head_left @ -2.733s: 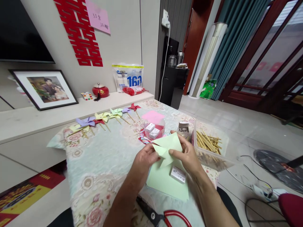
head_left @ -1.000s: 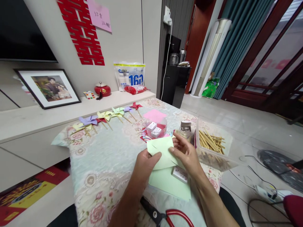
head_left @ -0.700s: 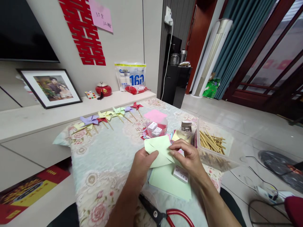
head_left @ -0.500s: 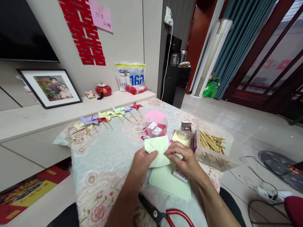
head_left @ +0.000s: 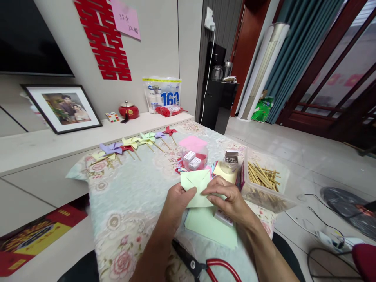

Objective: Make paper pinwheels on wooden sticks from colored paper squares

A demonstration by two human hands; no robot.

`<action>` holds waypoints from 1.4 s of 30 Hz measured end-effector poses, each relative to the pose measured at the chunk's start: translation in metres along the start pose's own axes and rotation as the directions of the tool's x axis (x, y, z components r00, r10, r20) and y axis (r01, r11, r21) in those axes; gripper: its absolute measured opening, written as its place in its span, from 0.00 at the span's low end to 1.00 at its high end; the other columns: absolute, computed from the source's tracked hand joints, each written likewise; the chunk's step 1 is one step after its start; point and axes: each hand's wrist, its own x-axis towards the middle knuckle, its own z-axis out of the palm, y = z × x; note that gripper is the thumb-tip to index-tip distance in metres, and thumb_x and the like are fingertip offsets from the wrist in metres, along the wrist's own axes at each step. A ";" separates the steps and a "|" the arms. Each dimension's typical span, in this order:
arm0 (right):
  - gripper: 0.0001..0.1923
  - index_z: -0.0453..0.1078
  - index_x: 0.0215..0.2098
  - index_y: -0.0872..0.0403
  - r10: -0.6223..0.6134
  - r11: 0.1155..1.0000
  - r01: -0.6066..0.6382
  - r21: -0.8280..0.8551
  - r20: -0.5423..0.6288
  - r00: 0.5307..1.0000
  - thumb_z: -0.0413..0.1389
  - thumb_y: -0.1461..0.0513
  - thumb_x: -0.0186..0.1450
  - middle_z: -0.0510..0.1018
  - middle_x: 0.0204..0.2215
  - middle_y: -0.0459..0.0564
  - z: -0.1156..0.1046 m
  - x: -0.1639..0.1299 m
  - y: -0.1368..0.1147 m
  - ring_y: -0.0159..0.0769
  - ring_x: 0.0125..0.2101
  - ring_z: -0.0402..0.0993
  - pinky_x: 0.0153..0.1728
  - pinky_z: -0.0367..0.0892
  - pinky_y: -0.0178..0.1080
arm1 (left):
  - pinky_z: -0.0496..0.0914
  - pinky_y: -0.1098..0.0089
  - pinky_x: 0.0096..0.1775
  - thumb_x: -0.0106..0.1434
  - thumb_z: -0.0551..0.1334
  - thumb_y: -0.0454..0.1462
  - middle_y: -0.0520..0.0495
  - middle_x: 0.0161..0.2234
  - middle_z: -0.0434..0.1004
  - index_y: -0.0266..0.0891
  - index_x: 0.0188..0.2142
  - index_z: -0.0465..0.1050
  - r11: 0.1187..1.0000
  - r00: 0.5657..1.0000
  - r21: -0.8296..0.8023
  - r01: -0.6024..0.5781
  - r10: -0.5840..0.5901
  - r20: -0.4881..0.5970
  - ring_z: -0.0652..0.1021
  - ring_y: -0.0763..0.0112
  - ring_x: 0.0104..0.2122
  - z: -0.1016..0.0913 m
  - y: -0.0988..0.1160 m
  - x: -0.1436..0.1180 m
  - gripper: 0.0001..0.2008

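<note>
Both my hands hold one light green paper square (head_left: 196, 184) with cut slits, just above the table. My left hand (head_left: 176, 203) pinches its left edge between thumb and fingers. My right hand (head_left: 227, 197) presses a flap of the same paper down toward the middle. Under my hands lies a stack of green paper sheets (head_left: 210, 227) with a small white box (head_left: 222, 217) resting on it.
A row of finished paper pinwheels (head_left: 132, 145) lies at the table's far edge. A clear tub of wooden sticks (head_left: 263, 180), a jar of pins (head_left: 230, 159), a round container of small boxes (head_left: 192, 158) and red-handled scissors (head_left: 205, 266) surround my hands.
The green paper came down closer to the table. My right hand moved from its right edge over the top and now presses a flap toward the centre.
</note>
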 end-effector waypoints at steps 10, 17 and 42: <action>0.09 0.79 0.40 0.50 0.027 0.999 -0.029 0.033 0.064 0.998 0.56 0.59 0.70 0.75 0.33 0.49 -0.002 0.003 -0.007 0.37 0.35 0.72 0.37 0.67 0.39 | 0.69 0.72 0.28 0.49 0.67 0.36 0.46 0.30 0.83 0.32 0.37 0.79 0.984 0.995 0.174 -0.028 0.043 -0.086 0.76 0.69 0.25 0.004 -0.002 0.000 0.14; 0.07 0.74 0.31 0.53 0.171 0.985 -0.171 0.000 0.074 0.983 0.57 0.63 0.67 0.75 0.30 0.47 0.002 0.004 -0.012 0.35 0.33 0.71 0.36 0.65 0.37 | 0.67 0.73 0.27 0.50 0.66 0.37 0.49 0.26 0.80 0.34 0.33 0.77 0.967 0.992 0.249 -0.050 0.077 -0.101 0.75 0.70 0.25 0.006 -0.001 -0.001 0.11; 0.07 0.67 0.23 0.54 0.395 0.906 -0.416 -0.078 -0.196 0.898 0.54 0.64 0.59 0.68 0.22 0.43 0.026 0.006 -0.013 0.32 0.24 0.64 0.26 0.58 0.34 | 0.68 0.70 0.29 0.49 0.67 0.39 0.49 0.24 0.78 0.33 0.31 0.77 0.976 0.996 0.215 -0.031 0.049 -0.075 0.75 0.67 0.25 0.010 0.000 -0.003 0.11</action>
